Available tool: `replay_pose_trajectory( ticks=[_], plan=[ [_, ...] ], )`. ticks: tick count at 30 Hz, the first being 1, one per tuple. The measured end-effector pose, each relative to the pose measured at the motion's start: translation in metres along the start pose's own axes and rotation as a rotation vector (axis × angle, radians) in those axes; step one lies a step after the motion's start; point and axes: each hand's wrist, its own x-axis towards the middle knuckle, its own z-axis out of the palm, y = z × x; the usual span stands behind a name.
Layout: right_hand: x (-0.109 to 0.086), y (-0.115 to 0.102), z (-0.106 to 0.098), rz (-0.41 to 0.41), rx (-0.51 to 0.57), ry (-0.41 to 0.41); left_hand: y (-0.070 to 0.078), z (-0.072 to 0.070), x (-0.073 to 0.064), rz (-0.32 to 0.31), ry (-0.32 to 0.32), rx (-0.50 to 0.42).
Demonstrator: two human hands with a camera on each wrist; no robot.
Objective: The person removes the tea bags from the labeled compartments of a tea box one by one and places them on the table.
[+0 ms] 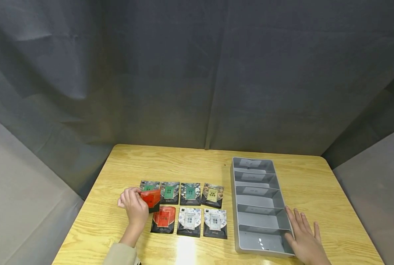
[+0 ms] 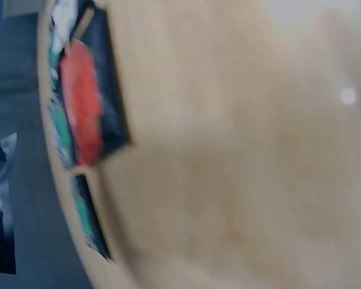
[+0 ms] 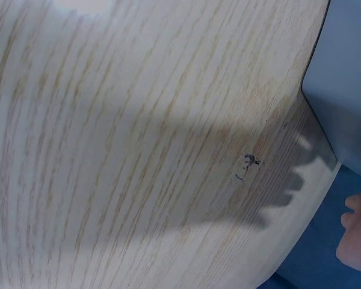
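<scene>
My left hand [image 1: 135,206] pinches a red and black sachet [image 1: 151,199] by its left edge, raised over the table. Part of a green-labelled sachet [image 1: 149,186] is hidden behind it. Another red sachet [image 1: 163,219] lies flat just below. In the left wrist view the held sachet [image 2: 0,205] shows only as a dark strip at the left edge. My right hand [image 1: 304,235] has its fingers spread and touches the right wall of a grey divided box [image 1: 236,221]. The box's several compartments show labels at their back walls and no sachets.
Two more green-labelled sachets [image 1: 169,193] and a yellow-labelled one [image 1: 212,195] lie in the back row. Two white-labelled sachets [image 1: 189,222] lie in the front row. Dark curtains [image 1: 170,73] hang behind the wooden table [image 1: 322,184], with pale panels at both sides.
</scene>
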Motion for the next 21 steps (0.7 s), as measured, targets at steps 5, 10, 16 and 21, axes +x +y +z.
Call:
replay_pose_trajectory(
  ticks=[5, 10, 16, 21],
  plan=[
    [0.001, 0.001, 0.001, 0.014, 0.009, -0.028, -0.022, -0.017, -0.011, -0.057, -0.054, 0.091],
    [0.001, 0.003, 0.002, 0.009, 0.005, -0.020, -0.040, -0.027, -0.023, -0.120, -0.216, 0.200],
    [0.001, 0.002, 0.001, 0.009, 0.006, -0.017, -0.055, -0.030, -0.038, -0.210, -0.420, 0.290],
    [0.001, 0.001, 0.001, 0.013, 0.011, -0.024, -0.065, -0.030, -0.050, -0.233, -0.498, 0.337]
  ],
)
